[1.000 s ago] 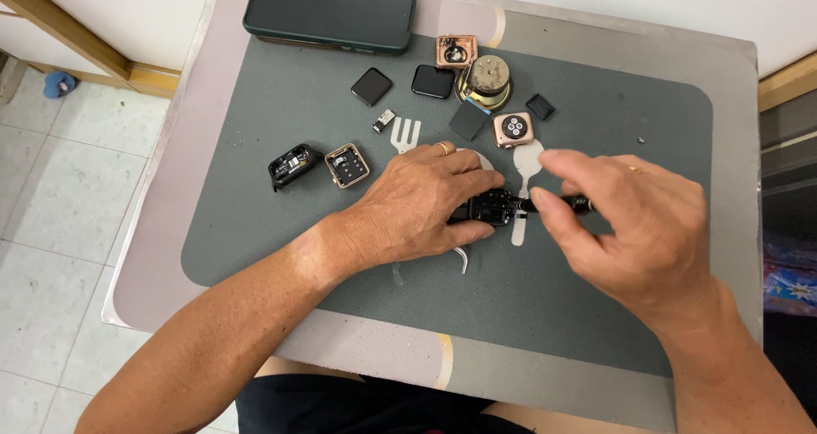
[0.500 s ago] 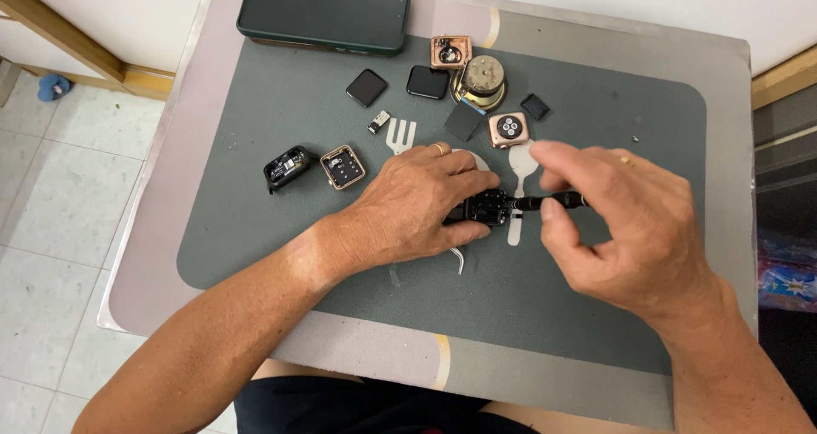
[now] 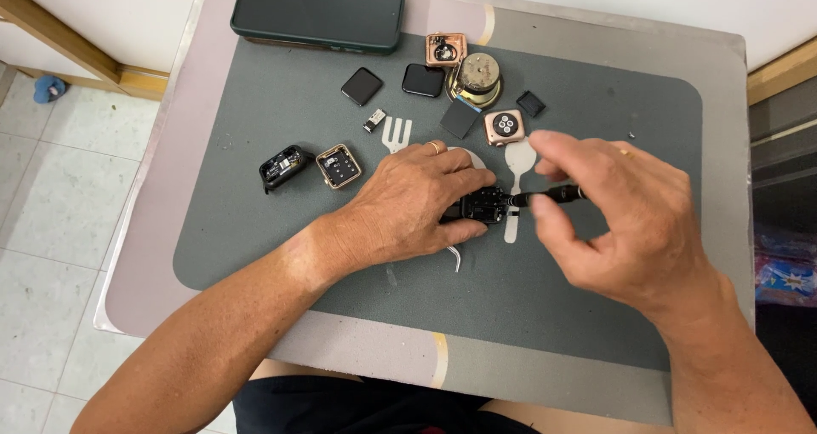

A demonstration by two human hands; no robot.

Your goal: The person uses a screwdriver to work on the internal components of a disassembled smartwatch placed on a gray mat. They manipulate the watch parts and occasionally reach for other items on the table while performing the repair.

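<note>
**Hands on a small black part**

The left hand (image 3: 417, 200) lies flat, its fingers pressing the black part (image 3: 483, 204) on the mat (image 3: 281, 102) near its middle. The right hand (image 3: 617, 208) pinches a black tool (image 3: 551, 196), tip touching the part. Since earlier, the right hand lifted slightly.

Phone (image 3: 318, 10) at far left corner of mat (image 3: 281, 255); watch parts (image 3: 477, 81) along far edge; two cases (image 3: 311, 166) left; hands mid-mat.

Bright, even overhead lighting, soft faint shadows cast under the hands, mild sheen seen on the dark phone screen (image 3: 317, 10) at upper left, focus sharp throughout, slight wide-angle stretch noted at edges.
</note>
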